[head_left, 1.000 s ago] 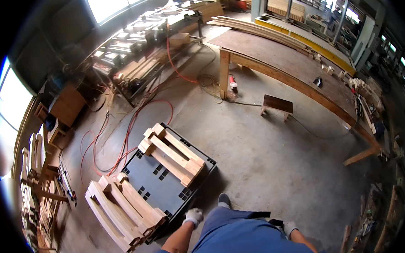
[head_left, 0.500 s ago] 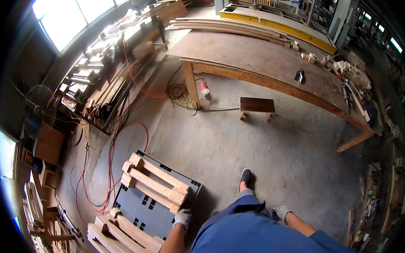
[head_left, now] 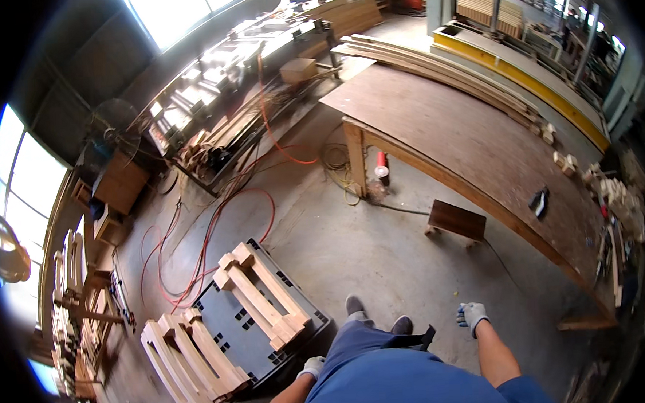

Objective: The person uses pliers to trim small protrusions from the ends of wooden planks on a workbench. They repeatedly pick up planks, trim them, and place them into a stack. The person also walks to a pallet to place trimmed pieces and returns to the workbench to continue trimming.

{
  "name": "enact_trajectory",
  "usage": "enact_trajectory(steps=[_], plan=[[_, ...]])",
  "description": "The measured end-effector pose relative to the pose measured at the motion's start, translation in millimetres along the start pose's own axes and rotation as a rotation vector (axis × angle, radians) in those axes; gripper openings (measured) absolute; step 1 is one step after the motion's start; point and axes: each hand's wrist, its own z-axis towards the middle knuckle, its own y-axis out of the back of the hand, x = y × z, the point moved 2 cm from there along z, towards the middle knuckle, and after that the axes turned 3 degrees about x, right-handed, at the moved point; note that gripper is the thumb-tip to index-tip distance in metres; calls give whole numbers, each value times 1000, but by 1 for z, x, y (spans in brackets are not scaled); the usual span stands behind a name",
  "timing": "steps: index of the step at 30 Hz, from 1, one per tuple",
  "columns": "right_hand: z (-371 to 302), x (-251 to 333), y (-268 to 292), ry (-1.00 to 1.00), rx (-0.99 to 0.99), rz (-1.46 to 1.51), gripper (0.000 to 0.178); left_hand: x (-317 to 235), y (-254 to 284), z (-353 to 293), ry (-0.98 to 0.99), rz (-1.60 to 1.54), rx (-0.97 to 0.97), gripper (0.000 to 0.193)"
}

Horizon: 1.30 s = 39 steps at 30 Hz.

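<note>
My left hand [head_left: 314,367], in a pale work glove, hangs beside my hip near the right edge of a grey plastic platform [head_left: 230,327]. Its fingers are mostly hidden. Two groups of pale wooden frames rest on that platform: the right frame [head_left: 259,296] lies nearest my left hand, apart from it, and the left frames [head_left: 196,361] lie side by side. Out over the concrete floor, my right hand [head_left: 472,316] wears a similar glove. Its fingers are curled in, with nothing visible in them.
A large wooden table [head_left: 435,122] stands ahead, carrying long boards [head_left: 439,68] and pliers [head_left: 539,202]. Before it sits a small dark stool [head_left: 456,220]. Red hoses [head_left: 271,204] coil across the floor. A bench of wood pieces [head_left: 207,91] lines the window side.
The view has turned left, so the table and platform sit farther right. My left hand has come away from the right frame to my side. My right hand has swung forward.
</note>
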Motion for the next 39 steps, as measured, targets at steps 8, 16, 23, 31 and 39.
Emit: enact_trajectory(steps=[8, 16, 23, 31, 39], plan=[[60, 31, -26, -59, 89, -72, 26, -119, 80, 33, 35, -209, -5, 41], [115, 29, -7, 369, 140, -1636, 41, -260, 212, 102, -40, 7, 20, 50], [44, 241, -85, 68, 28, -612, 28, -285, 323, 200, -52, -378, -186, 23], [108, 374, -97, 548, -159, -525, 19, -317, 329, 224, 3, -424, -163, 30], [171, 457, -68, 777, -518, -875, 59, -331, 240, 188, -6, 25, -101, 36]])
